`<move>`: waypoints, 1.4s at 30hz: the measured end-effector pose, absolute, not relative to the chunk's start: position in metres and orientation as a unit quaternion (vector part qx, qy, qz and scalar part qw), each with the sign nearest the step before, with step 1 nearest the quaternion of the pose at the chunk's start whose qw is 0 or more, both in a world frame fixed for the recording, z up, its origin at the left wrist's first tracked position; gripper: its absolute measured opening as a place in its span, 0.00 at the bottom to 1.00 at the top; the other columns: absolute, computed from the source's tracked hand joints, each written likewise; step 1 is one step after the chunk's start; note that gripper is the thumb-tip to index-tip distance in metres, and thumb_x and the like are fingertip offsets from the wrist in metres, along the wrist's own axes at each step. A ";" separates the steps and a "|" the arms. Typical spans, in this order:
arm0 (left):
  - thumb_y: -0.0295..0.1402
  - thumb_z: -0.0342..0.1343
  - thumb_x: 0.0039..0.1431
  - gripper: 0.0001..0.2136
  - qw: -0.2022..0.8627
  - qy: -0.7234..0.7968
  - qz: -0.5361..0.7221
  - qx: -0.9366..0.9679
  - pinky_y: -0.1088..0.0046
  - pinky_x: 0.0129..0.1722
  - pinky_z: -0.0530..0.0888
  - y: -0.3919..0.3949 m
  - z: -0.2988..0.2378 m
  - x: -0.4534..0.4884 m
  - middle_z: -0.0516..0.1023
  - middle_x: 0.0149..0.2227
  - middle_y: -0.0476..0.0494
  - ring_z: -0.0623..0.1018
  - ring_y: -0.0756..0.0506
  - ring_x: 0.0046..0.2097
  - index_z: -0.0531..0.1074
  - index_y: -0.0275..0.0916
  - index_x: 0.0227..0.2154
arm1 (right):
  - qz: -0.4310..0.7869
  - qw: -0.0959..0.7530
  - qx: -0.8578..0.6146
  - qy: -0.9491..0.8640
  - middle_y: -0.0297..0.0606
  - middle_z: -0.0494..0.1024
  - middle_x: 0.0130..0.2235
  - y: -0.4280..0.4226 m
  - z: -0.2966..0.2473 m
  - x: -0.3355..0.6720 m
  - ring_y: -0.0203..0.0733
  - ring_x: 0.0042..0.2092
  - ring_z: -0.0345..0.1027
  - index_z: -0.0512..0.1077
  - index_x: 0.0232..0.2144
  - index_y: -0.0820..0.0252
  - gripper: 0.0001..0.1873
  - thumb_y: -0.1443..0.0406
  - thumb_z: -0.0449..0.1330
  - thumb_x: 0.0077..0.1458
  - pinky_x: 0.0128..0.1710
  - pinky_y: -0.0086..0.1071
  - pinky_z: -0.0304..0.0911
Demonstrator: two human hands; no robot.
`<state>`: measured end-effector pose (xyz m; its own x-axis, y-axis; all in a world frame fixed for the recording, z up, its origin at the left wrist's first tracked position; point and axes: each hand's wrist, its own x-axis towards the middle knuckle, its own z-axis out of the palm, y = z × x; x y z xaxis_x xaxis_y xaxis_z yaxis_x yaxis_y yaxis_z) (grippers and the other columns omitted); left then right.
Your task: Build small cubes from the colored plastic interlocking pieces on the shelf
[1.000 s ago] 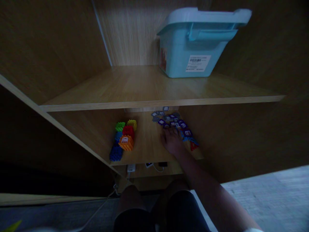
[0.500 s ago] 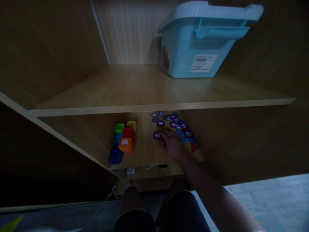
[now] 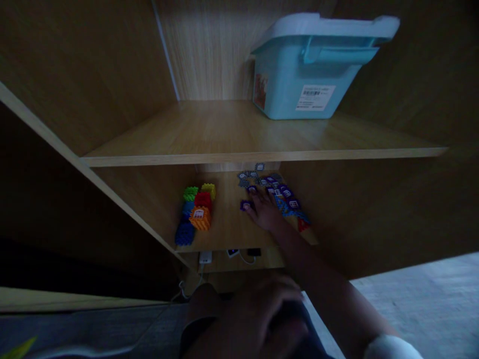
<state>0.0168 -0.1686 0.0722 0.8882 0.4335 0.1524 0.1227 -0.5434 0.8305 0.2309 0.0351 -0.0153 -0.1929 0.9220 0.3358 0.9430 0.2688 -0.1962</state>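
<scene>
My right hand (image 3: 265,212) reaches into the lower shelf, palm down with fingers stretched out. Its fingertips touch a small purple window tile (image 3: 252,189), and its thumb lies at another purple tile (image 3: 245,205). Beyond the fingers lie several grey interlocking tiles (image 3: 244,183). To the right is a row of purple tiles (image 3: 294,204) with blue pieces (image 3: 281,203) and a red piece (image 3: 303,224). My left hand (image 3: 254,309) is dark and blurred above my lap, fingers loosely curled and apart from the thumb, with nothing visible in it.
Coloured cubes, including an orange one (image 3: 201,219) and a dark blue one (image 3: 185,233), stand at the shelf's left. A light blue lidded bin (image 3: 284,85) sits on the upper shelf (image 3: 209,129). Below are a white power strip (image 3: 205,257) and cables.
My right hand has moved its fingertips onto the farther purple tile. My left hand has come into view from below. The camera view has shifted slightly.
</scene>
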 end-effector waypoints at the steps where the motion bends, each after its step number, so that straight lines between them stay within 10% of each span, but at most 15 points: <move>1: 0.38 0.44 0.77 0.18 0.392 0.268 0.239 0.847 0.52 0.59 0.80 -0.153 0.061 0.023 0.81 0.55 0.36 0.80 0.38 0.59 0.74 0.49 0.60 | -0.036 0.207 -0.605 -0.768 0.51 0.65 0.73 0.033 -0.014 0.231 0.58 0.75 0.53 0.63 0.72 0.62 0.33 0.50 0.47 0.75 0.75 0.56 0.42; 7: 0.22 0.49 0.70 0.19 0.133 0.422 0.313 0.840 0.51 0.67 0.74 -0.055 0.002 0.039 0.77 0.61 0.32 0.76 0.38 0.63 0.72 0.37 0.61 | -0.076 0.188 -0.645 -0.737 0.52 0.83 0.50 0.017 -0.005 0.232 0.58 0.55 0.71 0.80 0.49 0.60 0.19 0.61 0.51 0.73 0.58 0.47 0.62; 13: 0.23 0.50 0.69 0.23 0.034 0.415 0.246 0.876 0.50 0.70 0.70 0.011 -0.011 0.043 0.73 0.67 0.27 0.73 0.35 0.67 0.69 0.30 0.65 | -0.113 0.210 -0.726 -0.645 0.61 0.77 0.60 0.016 -0.009 0.236 0.66 0.60 0.68 0.78 0.56 0.66 0.21 0.68 0.51 0.68 0.58 0.56 0.61; 20: 0.31 0.52 0.72 0.15 0.036 0.446 0.288 0.847 0.55 0.67 0.74 0.019 -0.012 0.041 0.81 0.58 0.31 0.78 0.37 0.60 0.78 0.34 0.55 | -0.077 0.215 -0.599 -0.768 0.46 0.71 0.70 0.031 -0.016 0.239 0.60 0.73 0.55 0.70 0.67 0.59 0.27 0.63 0.53 0.70 0.74 0.60 0.40; 27: 0.27 0.55 0.68 0.11 0.058 0.477 0.303 0.823 0.56 0.63 0.75 0.012 -0.008 0.039 0.81 0.52 0.32 0.78 0.37 0.56 0.79 0.36 0.50 | -0.077 0.238 -0.591 -0.766 0.48 0.82 0.52 0.026 -0.009 0.241 0.57 0.58 0.67 0.79 0.52 0.57 0.16 0.62 0.56 0.69 0.62 0.46 0.58; 42: 0.28 0.55 0.68 0.09 0.046 0.522 0.298 0.798 0.58 0.61 0.76 0.011 -0.004 0.039 0.81 0.50 0.34 0.79 0.37 0.55 0.77 0.36 0.46 | -0.079 0.235 -0.701 -0.669 0.60 0.76 0.60 0.010 -0.010 0.239 0.66 0.62 0.63 0.75 0.58 0.63 0.30 0.46 0.59 0.67 0.67 0.58 0.47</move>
